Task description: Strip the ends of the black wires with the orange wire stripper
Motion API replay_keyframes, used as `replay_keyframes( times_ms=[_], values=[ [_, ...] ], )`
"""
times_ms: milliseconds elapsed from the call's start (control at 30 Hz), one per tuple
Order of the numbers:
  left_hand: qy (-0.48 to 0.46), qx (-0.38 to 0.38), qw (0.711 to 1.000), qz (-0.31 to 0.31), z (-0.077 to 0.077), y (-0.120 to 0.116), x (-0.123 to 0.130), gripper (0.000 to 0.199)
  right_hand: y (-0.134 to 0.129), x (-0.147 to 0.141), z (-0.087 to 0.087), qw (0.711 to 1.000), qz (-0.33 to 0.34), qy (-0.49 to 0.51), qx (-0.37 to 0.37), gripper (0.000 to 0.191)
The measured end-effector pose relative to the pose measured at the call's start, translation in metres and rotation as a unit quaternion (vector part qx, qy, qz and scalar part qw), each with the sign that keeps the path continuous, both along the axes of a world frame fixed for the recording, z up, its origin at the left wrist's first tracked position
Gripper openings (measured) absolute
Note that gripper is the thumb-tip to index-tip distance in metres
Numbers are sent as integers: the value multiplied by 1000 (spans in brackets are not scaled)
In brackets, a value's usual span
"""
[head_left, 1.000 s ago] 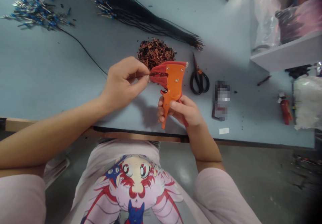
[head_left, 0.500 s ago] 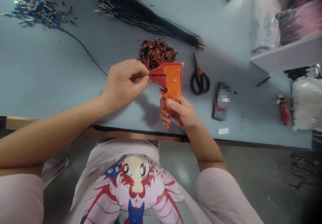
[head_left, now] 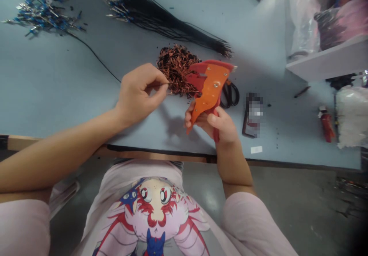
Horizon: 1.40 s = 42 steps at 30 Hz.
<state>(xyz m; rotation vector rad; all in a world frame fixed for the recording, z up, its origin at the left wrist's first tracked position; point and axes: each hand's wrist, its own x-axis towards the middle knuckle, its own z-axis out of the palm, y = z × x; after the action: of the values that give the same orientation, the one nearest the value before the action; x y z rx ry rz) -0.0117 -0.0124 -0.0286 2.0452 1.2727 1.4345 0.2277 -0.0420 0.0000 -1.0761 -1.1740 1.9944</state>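
Observation:
Between thumb and fingertips, my left hand (head_left: pixel 143 93) pinches the end of a black cable (head_left: pixel 96 55). The cable runs back to a heap of blue-and-silver connectors (head_left: pixel 47 16) at the upper left. My right hand (head_left: pixel 220 123) is wrapped round the handles of an orange and red wire stripper (head_left: pixel 214 85). Its red jaws point left and stand apart from the cable's tip. Behind the jaws and fingertips lies a pile of copper-and-black wire scraps (head_left: pixel 176 66). The tool partly covers a pair of black-handled scissors (head_left: pixel 231 94).
A long bundle of black cables (head_left: pixel 172 23) lies across the back of the table (head_left: pixel 94 106). To the right are a blurred-out dark object (head_left: pixel 253 116), a small white label (head_left: pixel 256 149), a red tool (head_left: pixel 326 123) and a shelf (head_left: pixel 327 56) with plastic bags.
The wire stripper has come off the cable end, moving right and tilting clockwise in my right hand. My left hand has barely moved and still holds the cable.

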Motion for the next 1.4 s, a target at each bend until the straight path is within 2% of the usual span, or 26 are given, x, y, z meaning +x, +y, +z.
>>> replay_keyframes(
  times_ms=[133,200,433,600,733,833,933,1000,1133,1200,1400],
  values=[
    [51,128,989,-48,-2,-6,3,11,-2,-9,2,986,-115,-82,91,44],
    [101,160,980,-66,-3,-11,5,9,-5,-15,-1,975,-139,-119,127,45],
    [223,165,958,-70,-3,-23,12,25,-18,-26,-11,949,-150,-162,226,33],
    [208,217,950,-85,-2,-22,13,25,-21,-30,-15,947,-139,-165,240,25],
    [217,221,945,-107,2,-25,16,26,-22,-28,-17,944,-134,-185,239,22],
    [223,227,943,-100,3,-23,14,26,-20,-20,-16,936,-137,-197,258,19],
    [207,205,955,-60,-2,-12,6,18,-8,-4,-13,908,-204,-221,292,20],
    [156,171,972,-43,-7,-3,1,10,4,8,-12,889,-236,-256,298,25],
    [78,62,993,-58,-14,4,-1,12,21,24,-10,858,-185,-366,310,38],
    [70,21,995,-65,-14,2,1,11,23,24,-10,855,-152,-393,304,42],
    [55,5,996,-77,-9,-2,2,13,19,16,-9,866,-151,-371,300,36]
  ],
)
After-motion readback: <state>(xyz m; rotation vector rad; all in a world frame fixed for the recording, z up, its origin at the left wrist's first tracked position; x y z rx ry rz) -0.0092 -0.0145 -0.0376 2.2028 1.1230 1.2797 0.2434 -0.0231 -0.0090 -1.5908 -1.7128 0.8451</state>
